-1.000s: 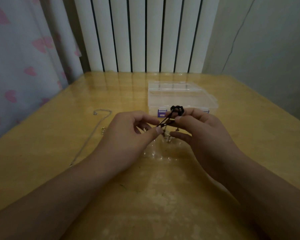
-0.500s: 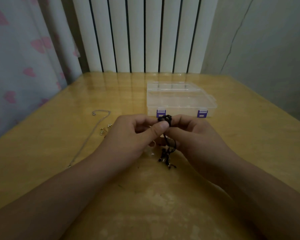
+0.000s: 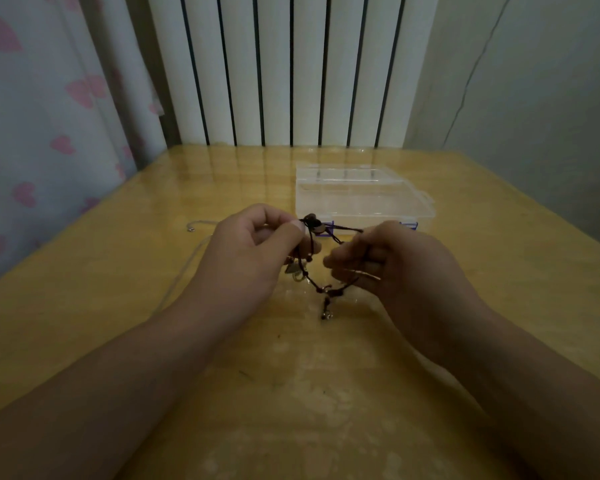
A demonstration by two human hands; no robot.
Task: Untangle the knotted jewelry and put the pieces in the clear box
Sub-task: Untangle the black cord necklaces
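The dark cord bracelet [image 3: 321,271] hung in the air just above the table [image 3: 499,271], stretched between the two hands so that its knotted part could be worked loose. Its beaded knot [image 3: 311,224] sat at the top left, pinched between the thumb and forefinger of the left hand [image 3: 253,252], whose other fingers curled in underneath; holding the knot there probably kept it steady while the other end was drawn away. From the knot one dark strand ran rightward to the right hand [image 3: 392,259], which held it in curled fingers, and a thin pale chain [image 3: 362,273] showed against that hand as well, though whether it was gripped or only draped there could not be told. A lower loop of the cord sagged between the hands, with a small charm [image 3: 325,315] dangling from it close to the table. Beyond the hands, near but not touching them, stood the clear box [image 3: 361,199] with its lid down and purple latches facing the person, presumably set within easy reach for the pieces once freed; nothing could be made out inside it. To the left, a silver chain [image 3: 191,227] lay on the table, mostly hidden behind the left forearm. A white radiator [image 3: 291,71] stood behind the table, with a heart-patterned curtain [image 3: 42,116] to the left.
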